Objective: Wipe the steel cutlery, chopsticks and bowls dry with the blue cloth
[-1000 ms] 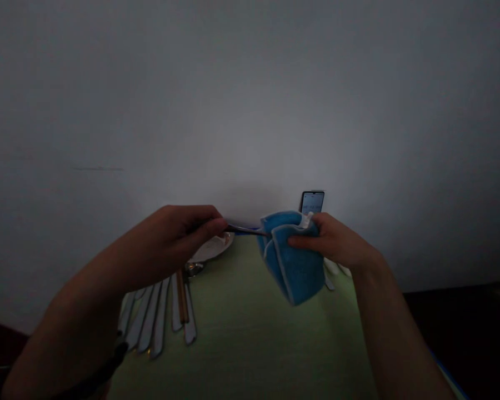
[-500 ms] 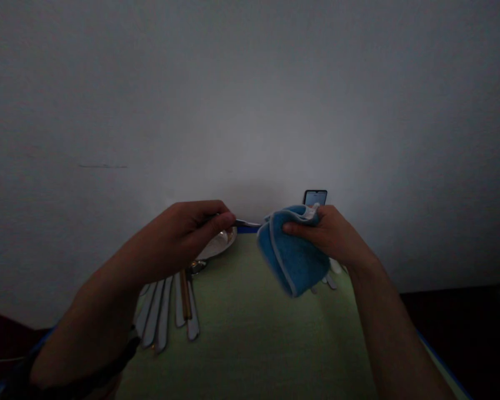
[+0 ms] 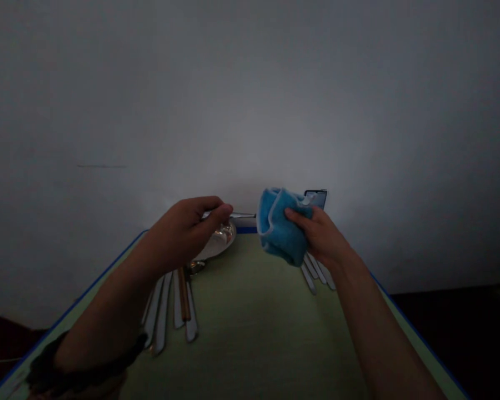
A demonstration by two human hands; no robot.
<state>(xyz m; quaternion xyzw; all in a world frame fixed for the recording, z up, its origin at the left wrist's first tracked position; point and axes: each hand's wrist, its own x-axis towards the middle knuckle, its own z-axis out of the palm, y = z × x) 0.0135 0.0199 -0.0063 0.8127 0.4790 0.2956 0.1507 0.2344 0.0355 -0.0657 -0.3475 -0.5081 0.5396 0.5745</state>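
Cutlery (image 3: 162, 316) lies below the left hand (image 3: 191, 228), which pinches a slim metal utensil (image 3: 242, 215) pointing rightward at the blue cloth (image 3: 289, 233) gripped by the right hand (image 3: 323, 236); contact is unclear. Probably a wiping step, next calling for cloth closed around metal.

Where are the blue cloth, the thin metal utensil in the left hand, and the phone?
Blue cloth (image 3: 280, 235): head view, on its folded, bunched front.
Thin metal utensil (image 3: 244, 215): head view, on its bare stretch beside the cloth.
Phone (image 3: 320, 200): head view, on its exposed screen.
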